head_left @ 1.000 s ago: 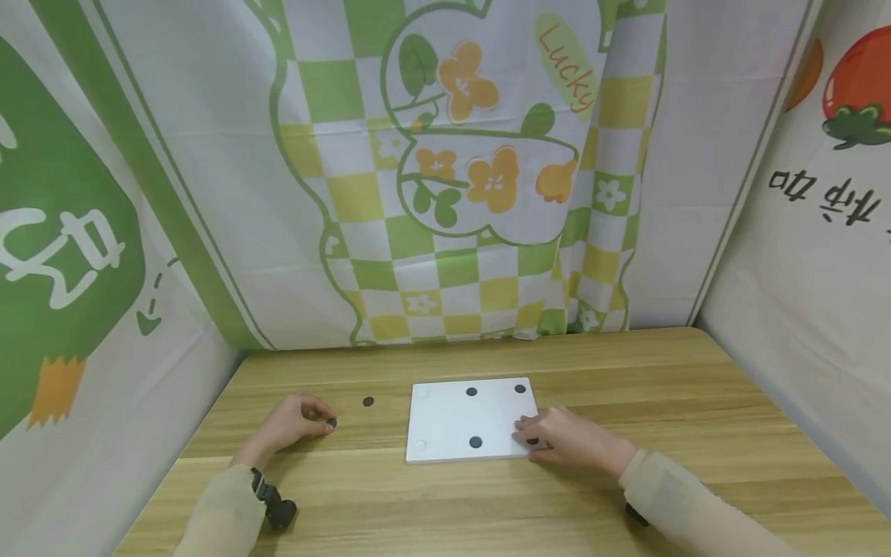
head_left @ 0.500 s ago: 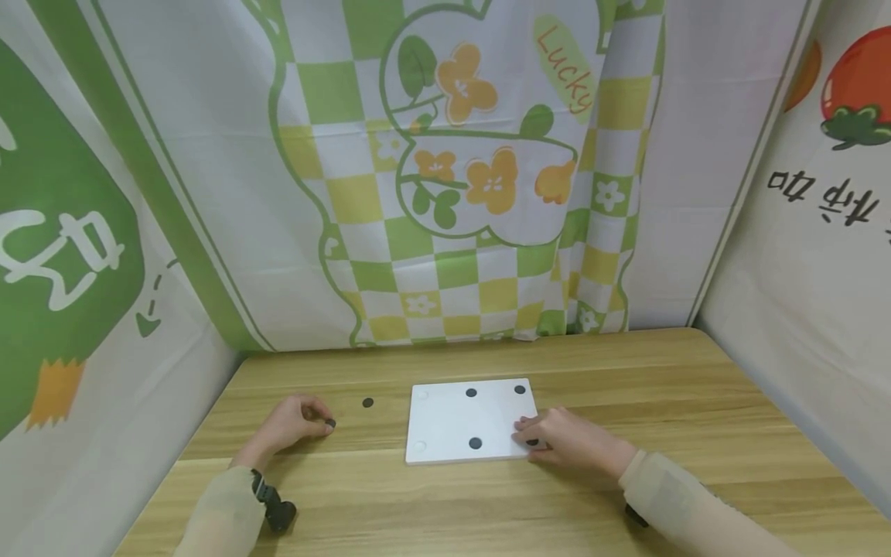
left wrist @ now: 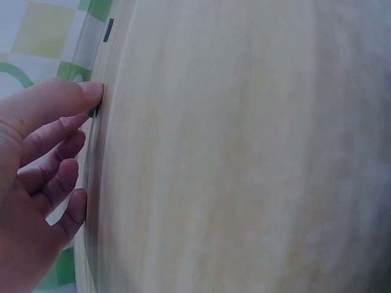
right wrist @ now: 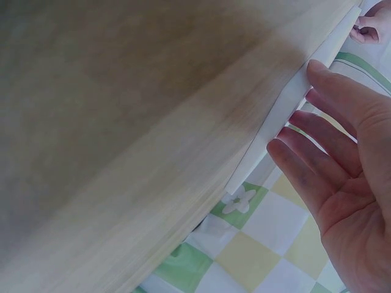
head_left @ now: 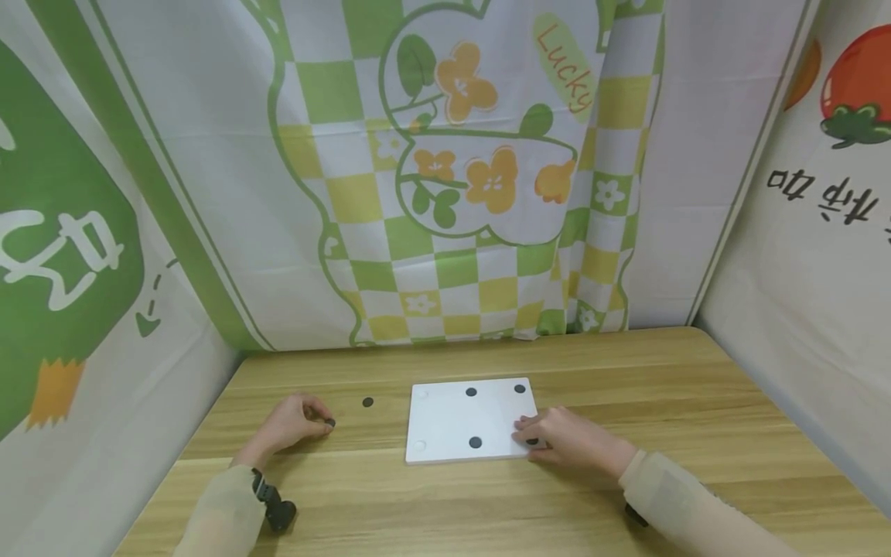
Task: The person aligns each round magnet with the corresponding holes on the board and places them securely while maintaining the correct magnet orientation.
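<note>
On the table's left side my left hand (head_left: pixel 295 422) pinches a small black disc (head_left: pixel 330 423) between thumb and index finger, low over the wood. In the left wrist view only the dark edge of that disc (left wrist: pixel 93 112) shows by the thumb tip. Another black disc (head_left: pixel 368 402) lies flat on the wood nearby. My right hand (head_left: pixel 567 439) rests at the right edge of a white rectangular board (head_left: pixel 445 418), its fingers relaxed and apart. Beneath its fingers a black disc (head_left: pixel 532 441) is partly covered. More black discs (head_left: pixel 476 442) sit on the board.
Two pale round spots (head_left: pixel 420 445) mark the board's left corners. The wooden table (head_left: pixel 418 510) ends at a printed checkered cloth (head_left: pixel 452 294) at the back. Fabric walls stand on both sides. Black devices (head_left: pixel 278 510) are strapped to the wrists.
</note>
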A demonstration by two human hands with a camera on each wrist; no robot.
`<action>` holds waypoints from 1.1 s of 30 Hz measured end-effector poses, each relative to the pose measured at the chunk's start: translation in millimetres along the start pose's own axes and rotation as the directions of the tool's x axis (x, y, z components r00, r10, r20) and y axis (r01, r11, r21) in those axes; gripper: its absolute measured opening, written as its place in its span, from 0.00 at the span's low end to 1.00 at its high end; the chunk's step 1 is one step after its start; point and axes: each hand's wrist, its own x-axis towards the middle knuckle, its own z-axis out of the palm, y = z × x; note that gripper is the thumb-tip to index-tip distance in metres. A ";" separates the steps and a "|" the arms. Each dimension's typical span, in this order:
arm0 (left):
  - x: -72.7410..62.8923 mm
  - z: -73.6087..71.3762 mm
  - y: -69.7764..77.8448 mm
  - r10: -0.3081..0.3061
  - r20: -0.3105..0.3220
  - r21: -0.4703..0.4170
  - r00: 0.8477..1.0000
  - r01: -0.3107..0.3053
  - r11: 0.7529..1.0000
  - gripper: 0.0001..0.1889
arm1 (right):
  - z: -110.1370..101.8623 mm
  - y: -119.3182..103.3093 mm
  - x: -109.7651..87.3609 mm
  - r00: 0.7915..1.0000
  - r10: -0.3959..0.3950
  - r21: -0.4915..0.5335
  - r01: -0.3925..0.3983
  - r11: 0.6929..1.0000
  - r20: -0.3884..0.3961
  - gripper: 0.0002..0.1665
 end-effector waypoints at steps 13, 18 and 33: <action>-0.3 -4.2 7.4 -0.040 -0.001 -0.016 0.999 0.040 0.999 0.10 | -1.8 -0.7 1.0 1.000 0.016 0.012 -0.017 1.000 0.015 0.19; 3.2 -3.5 12.0 -0.025 -0.004 -0.014 1.000 0.025 1.000 0.10 | -1.6 -0.4 1.3 0.999 0.023 0.023 -0.024 0.999 0.027 0.19; 6.2 4.4 34.6 0.011 0.010 -0.025 1.000 -0.010 1.000 0.08 | 0.2 1.1 0.7 1.000 -0.005 0.018 0.005 1.000 0.010 0.19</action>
